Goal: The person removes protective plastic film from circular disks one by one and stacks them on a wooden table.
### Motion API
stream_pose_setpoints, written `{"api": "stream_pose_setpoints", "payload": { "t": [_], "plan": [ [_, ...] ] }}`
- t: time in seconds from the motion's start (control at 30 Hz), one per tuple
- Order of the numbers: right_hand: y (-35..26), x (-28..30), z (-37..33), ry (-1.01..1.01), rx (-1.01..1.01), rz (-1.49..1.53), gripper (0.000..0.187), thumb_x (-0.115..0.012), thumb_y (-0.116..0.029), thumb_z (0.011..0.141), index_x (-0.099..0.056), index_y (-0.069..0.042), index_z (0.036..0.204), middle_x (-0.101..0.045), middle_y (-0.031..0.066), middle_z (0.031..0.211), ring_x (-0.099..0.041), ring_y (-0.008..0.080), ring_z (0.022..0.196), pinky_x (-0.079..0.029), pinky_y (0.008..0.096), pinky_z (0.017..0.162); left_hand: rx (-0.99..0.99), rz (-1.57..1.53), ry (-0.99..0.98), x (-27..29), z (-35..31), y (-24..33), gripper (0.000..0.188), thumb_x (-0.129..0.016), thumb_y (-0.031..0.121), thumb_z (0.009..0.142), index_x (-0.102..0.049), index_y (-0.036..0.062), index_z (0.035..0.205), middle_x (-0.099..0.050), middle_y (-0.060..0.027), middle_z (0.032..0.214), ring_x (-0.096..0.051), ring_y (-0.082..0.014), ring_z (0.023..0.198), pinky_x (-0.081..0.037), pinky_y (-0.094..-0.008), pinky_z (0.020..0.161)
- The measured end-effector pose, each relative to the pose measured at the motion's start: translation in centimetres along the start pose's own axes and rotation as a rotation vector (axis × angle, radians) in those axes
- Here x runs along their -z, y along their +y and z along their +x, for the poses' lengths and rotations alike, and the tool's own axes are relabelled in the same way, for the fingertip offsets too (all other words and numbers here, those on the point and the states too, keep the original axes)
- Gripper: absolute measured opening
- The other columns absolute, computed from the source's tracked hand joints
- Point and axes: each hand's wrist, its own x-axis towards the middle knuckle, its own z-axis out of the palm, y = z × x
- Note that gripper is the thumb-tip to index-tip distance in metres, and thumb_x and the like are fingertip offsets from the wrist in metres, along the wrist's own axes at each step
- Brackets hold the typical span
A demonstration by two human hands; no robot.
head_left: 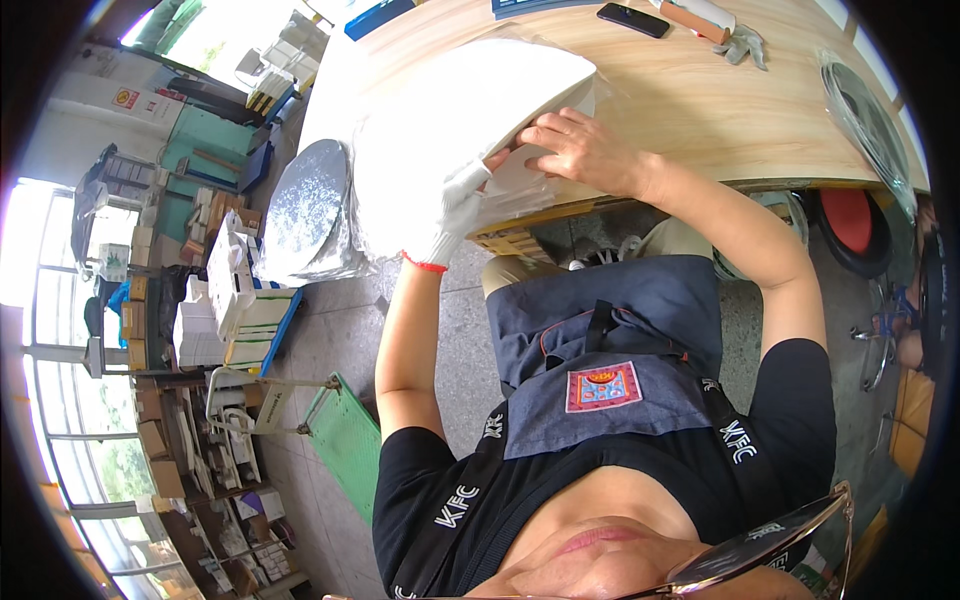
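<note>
A bright white stack of sheets with a curved edge (490, 85) lies at the near left of the table, with clear plastic film (525, 185) around it. My left hand (452, 215) wears a white knit glove with a red cuff and bare fingertips. Its fingers close on the stack's near edge, though glare hides part of them. My right hand (590, 150) is bare, its fingers curled around the same edge, just right of the left fingertips. Beside the left hand, a round dark, shiny disc in plastic (308, 205) sits at the table's left side.
The wooden table (720, 120) carries a black phone (633, 19), a grey glove (743, 46), an orange-and-white roll (698, 18) and plastic-wrapped dark discs (865, 120) at the right. A red-and-black stool (850, 230) stands below. On the left are a green trolley (343, 450) and loaded shelves.
</note>
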Motion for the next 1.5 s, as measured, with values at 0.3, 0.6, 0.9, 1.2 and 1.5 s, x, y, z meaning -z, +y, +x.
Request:
{"api": "stream_pose_setpoints", "payload": {
  "t": [0.3, 0.6, 0.9, 1.2, 1.5],
  "plan": [
    [0.7, 0.5, 0.8, 0.074, -0.004, 0.093, 0.010, -0.065, -0.012, 0.083, -0.065, -0.004, 0.088, -0.061, 0.0021, 0.104, -0.059, 0.0179, 0.103, -0.051, 0.0342, 0.089, -0.055, 0.057, 0.021, 0.5, 0.1, 0.5, 0.051, -0.056, -0.008, 0.081, -0.073, 0.0184, 0.121, -0.063, -0.0059, 0.078, -0.060, -0.0169, 0.072, -0.050, -0.0293, 0.071],
    [0.4, 2.0, 1.9, -0.031, -0.188, 0.378, 0.013, -0.071, -0.018, 0.083, -0.063, -0.007, 0.083, -0.060, 0.0021, 0.100, -0.059, 0.0194, 0.098, -0.046, 0.0361, 0.089, -0.027, 0.023, 0.020, 0.7, 0.4, 1.3, 0.045, -0.060, -0.007, 0.083, -0.073, 0.0163, 0.119, -0.073, -0.0115, 0.096, -0.068, -0.0204, 0.085, -0.053, -0.0292, 0.081],
    [0.5, 1.6, 2.4, 0.055, -0.181, 0.275, 0.014, -0.070, -0.022, 0.086, -0.065, -0.009, 0.086, -0.064, 0.0019, 0.097, -0.062, 0.0195, 0.095, -0.049, 0.0354, 0.084, -0.012, -0.015, -0.001, 0.9, 0.4, 1.5, 0.036, -0.063, -0.007, 0.085, -0.072, 0.0063, 0.117, -0.073, -0.0118, 0.110, -0.069, -0.0226, 0.100, -0.053, -0.0305, 0.088],
    [-0.8, 3.4, 3.2, 0.318, -0.099, -0.099, 0.010, -0.070, -0.020, 0.084, -0.066, -0.016, 0.093, -0.065, -0.0028, 0.094, -0.063, 0.0133, 0.094, -0.047, 0.0344, 0.090, -0.094, -0.050, -0.031, 0.2, 0.2, 0.5, 0.037, -0.056, -0.010, 0.086, -0.067, 0.0003, 0.119, -0.066, -0.0180, 0.123, -0.064, -0.0276, 0.112, -0.052, -0.0338, 0.090],
    [0.3, 2.2, 0.8, 0.124, -0.072, 0.037, 0.017, -0.062, -0.009, 0.082, -0.067, -0.011, 0.098, -0.068, 0.0005, 0.098, -0.065, 0.0178, 0.094, -0.048, 0.0372, 0.090, -0.041, -0.296, -0.280, -3.7, -6.8, 7.1, 0.049, -0.069, 0.021, 0.091, -0.054, 0.0060, 0.135, -0.062, -0.0165, 0.129, -0.061, -0.0231, 0.118, -0.050, -0.0328, 0.094]
  ]
}}
